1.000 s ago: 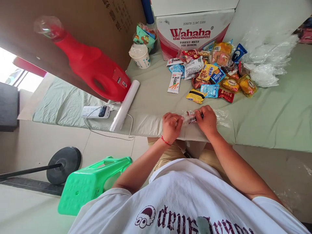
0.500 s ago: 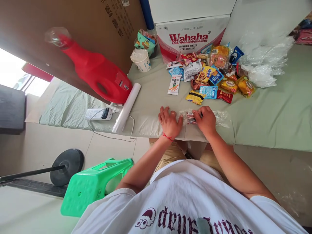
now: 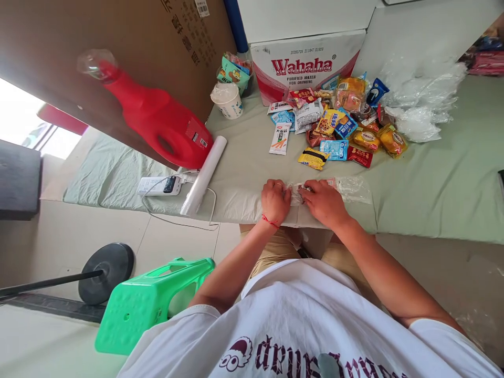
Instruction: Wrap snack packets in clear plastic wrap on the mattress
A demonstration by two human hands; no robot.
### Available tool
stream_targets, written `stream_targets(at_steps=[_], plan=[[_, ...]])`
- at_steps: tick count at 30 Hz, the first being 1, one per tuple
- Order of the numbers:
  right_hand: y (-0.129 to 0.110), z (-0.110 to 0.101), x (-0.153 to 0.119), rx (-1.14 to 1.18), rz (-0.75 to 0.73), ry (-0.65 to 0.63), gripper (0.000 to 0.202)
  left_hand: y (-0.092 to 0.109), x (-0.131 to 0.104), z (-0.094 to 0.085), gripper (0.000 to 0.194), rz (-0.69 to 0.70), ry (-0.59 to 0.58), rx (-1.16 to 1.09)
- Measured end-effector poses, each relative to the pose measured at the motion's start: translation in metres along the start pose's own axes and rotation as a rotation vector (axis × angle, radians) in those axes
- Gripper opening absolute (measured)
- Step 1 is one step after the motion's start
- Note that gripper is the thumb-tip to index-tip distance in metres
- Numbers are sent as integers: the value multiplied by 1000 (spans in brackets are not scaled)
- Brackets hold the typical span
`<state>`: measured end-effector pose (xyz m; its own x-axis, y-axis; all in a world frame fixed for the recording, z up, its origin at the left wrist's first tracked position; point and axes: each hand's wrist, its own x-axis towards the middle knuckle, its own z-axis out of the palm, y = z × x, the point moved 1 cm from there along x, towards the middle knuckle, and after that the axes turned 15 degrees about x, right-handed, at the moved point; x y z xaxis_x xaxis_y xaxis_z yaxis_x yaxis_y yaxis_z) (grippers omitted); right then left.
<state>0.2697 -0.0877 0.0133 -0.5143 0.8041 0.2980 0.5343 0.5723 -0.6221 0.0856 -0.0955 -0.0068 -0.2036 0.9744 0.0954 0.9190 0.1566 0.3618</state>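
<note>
A clear plastic bag (image 3: 356, 188) lies flat along the front edge of the covered table, under both hands. My left hand (image 3: 275, 201) is closed, its curled fingers gripping the bag's left end. My right hand (image 3: 326, 203) is closed too, with its fingertips bunched on the plastic a short way to the right. Beyond its knuckles, part of a reddish snack packet (image 3: 331, 182) shows in the bag; the hand hides the rest. Behind the hands lies a pile of small snack packets, among them a yellow packet (image 3: 313, 158) and a white stick-snack packet (image 3: 280, 138).
A Wahaha carton (image 3: 307, 68) stands behind the snacks, with crumpled clear bags (image 3: 423, 100) to its right. To the left are a paper cup (image 3: 227, 101), a roll of plastic film (image 3: 205, 176), a power bank (image 3: 157, 185) and a red jug (image 3: 157, 115). A green stool (image 3: 137, 310) is below.
My left hand has gone from spread fingers to curled ones on the bag. My right fingers have shifted left along the bag, and the dark red packet is now mostly covered.
</note>
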Motion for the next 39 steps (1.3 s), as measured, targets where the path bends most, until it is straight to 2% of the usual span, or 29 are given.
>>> stream_targets(at_steps=[3,6,9,12,14,17,19,20,22,24,26,29,30,33,35,37,39], plan=[[8,7,2,28,52,-22,22,7,8,-12,25,-84,-120,-197],[13,8,4,125,93,8,26,27,15,-17,27,-104,-256,-511],[19,6,2,313,165,58,46,49,17,-12,20,-48,-372,-643],[30,-3,-4,653,260,108,67,64,13,-6,25,77,-311,-457],[40,-18,-9,818,302,196,56,68,10,-5,25,168,-263,-270],[52,-53,-19,730,339,442,23,73,5,-6,23,220,-266,-58],[56,-77,-28,554,357,542,18,76,3,-6,21,184,-279,1],[55,-85,-33,471,353,531,19,78,3,-6,21,160,-276,12],[53,-93,-42,312,301,413,24,81,4,-5,21,135,-248,31],[50,-88,-50,157,249,249,32,83,4,-3,19,162,-190,57],[51,-78,-54,35,269,116,36,82,5,0,16,197,-122,83],[54,-72,-54,3,343,-1,21,78,6,8,11,179,-41,70],[55,-74,-53,27,342,-14,19,76,6,10,15,161,-23,45],[59,-92,-49,125,289,22,19,70,8,18,49,115,7,-32],[64,-102,-46,198,288,36,23,67,10,22,63,79,-10,-33],[74,-106,-42,247,338,24,28,65,12,24,59,55,-48,3],[86,-101,-37,190,412,44,29,64,12,24,49,46,-73,42]])
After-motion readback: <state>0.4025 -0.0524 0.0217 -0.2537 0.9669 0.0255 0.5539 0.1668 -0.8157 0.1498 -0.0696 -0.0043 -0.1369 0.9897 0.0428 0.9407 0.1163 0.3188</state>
